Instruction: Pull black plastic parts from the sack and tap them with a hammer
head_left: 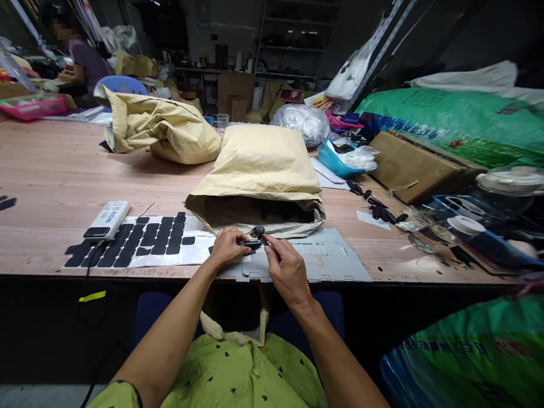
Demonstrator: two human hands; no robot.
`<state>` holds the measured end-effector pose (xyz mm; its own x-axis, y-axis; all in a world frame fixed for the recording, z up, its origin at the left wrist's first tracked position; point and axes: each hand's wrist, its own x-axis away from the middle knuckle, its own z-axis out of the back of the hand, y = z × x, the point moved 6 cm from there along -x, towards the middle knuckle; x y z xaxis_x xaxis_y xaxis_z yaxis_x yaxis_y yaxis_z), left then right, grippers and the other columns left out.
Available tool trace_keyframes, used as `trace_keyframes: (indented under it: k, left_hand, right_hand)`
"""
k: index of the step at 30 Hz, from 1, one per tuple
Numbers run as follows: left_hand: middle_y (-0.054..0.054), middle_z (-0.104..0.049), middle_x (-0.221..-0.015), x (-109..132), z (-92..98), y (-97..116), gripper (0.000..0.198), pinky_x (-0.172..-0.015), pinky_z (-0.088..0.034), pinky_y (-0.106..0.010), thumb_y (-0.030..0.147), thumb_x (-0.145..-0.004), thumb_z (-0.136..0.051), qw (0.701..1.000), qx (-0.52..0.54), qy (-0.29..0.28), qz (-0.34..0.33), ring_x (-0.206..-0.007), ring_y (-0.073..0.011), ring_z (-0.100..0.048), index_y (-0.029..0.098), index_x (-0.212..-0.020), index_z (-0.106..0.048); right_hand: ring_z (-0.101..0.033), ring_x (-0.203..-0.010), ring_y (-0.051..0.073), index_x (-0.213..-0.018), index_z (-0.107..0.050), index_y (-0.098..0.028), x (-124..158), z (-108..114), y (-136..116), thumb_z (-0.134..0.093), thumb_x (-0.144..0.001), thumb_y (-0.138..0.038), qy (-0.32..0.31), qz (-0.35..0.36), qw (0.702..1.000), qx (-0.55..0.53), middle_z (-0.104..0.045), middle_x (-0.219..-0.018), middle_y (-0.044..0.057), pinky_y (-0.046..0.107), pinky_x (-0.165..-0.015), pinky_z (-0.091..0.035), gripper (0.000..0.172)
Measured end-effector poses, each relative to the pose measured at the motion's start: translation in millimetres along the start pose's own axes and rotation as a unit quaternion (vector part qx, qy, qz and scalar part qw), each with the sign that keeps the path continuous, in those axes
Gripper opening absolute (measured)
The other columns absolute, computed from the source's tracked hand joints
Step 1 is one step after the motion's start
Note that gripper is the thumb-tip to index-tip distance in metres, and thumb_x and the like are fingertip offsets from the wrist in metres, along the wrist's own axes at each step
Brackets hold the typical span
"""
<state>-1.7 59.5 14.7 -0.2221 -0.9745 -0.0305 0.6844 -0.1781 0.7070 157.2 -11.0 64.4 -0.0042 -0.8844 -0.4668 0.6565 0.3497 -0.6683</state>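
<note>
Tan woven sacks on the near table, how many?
2. The open-mouthed sack lies just beyond the left hand and right hand; the crumpled sack is to its left. Others may be hidden behind them.

Ahead of the left grip and right grip, the open sack blocks a low forward path, though its mouth gapes toward them. Leftward, the sheet of black pads lies flat and passable; the white device stands up on it, its cable trailing over the edge. Farther left the counter stretches bare. Rightward, past the grey board, there is room until black parts and a cardboard box close it off.
</note>
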Motion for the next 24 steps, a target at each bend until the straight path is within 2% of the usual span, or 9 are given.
trace_keyframes:
  k: [4, 9, 14, 20, 24]
  left_hand:
    - [0.0, -0.071, -0.085, -0.6, -0.7, -1.1, 0.018, -0.08, -0.044, -0.031, 0.023, -0.067, -0.079, 1.0, 0.004, 0.001, 0.001, -0.089, -0.0205, -0.06, 0.023, -0.086, -0.078]
    - [0.0, -0.071, -0.084, -0.4, -0.7, -1.1, 0.017, -0.081, -0.044, -0.031, 0.024, -0.066, -0.079, 1.0, -0.004, 0.012, -0.003, -0.088, -0.0206, -0.059, 0.023, -0.083, -0.077]
    - [0.0, -0.072, -0.087, 0.7, -0.9, -0.9, 0.018, -0.081, -0.043, -0.032, 0.025, -0.067, -0.078, 1.0, 0.003, 0.01, -0.005, -0.089, -0.0214, -0.058, 0.023, -0.085, -0.078]
    - [0.0, -0.071, -0.086, 1.3, -0.6, -1.4, 0.017, -0.079, -0.043, -0.032, 0.025, -0.067, -0.078, 1.0, -0.002, 0.018, 0.001, -0.088, -0.021, -0.058, 0.023, -0.084, -0.077]
    - [0.0, -0.071, -0.085, 1.4, -0.9, -0.7, 0.017, -0.08, -0.043, -0.032, 0.025, -0.067, -0.078, 1.0, -0.004, 0.02, -0.006, -0.088, -0.0203, -0.058, 0.023, -0.084, -0.077]
  right_hand:
    - [-0.065, -0.095, 0.018, -0.12, -0.068, -0.021, 2.3, -3.8, 0.7, -0.044, -0.096, -0.024, -0.002, 0.005, 0.999, 0.034, -0.069, -0.102, 0.008, 0.028, -0.087, -0.051, 0.034]
    - [-0.065, -0.093, 0.019, -0.119, -0.068, -0.023, 4.9, -11.8, 13.5, -0.048, -0.093, -0.022, -0.062, -0.024, 0.993, 0.098, -0.07, -0.099, 0.006, 0.027, -0.084, -0.05, 0.033]
    - [-0.065, -0.094, 0.019, -0.119, -0.068, -0.022, 0.9, 1.8, 14.2, -0.046, -0.094, -0.021, -0.006, -0.028, 0.996, 0.086, -0.07, -0.101, 0.006, 0.028, -0.084, -0.049, 0.034]
    - [-0.064, -0.094, 0.019, -0.119, -0.068, -0.023, 6.9, -2.9, 23.5, -0.047, -0.092, -0.022, -0.048, -0.053, 0.992, 0.108, -0.07, -0.103, 0.005, 0.028, -0.082, -0.048, 0.034]
    - [-0.062, -0.095, 0.019, -0.118, -0.068, -0.024, -7.8, 2.8, 40.6, -0.048, -0.092, -0.023, -0.014, -0.053, 0.99, 0.132, -0.07, -0.106, 0.005, 0.028, -0.081, -0.047, 0.033]
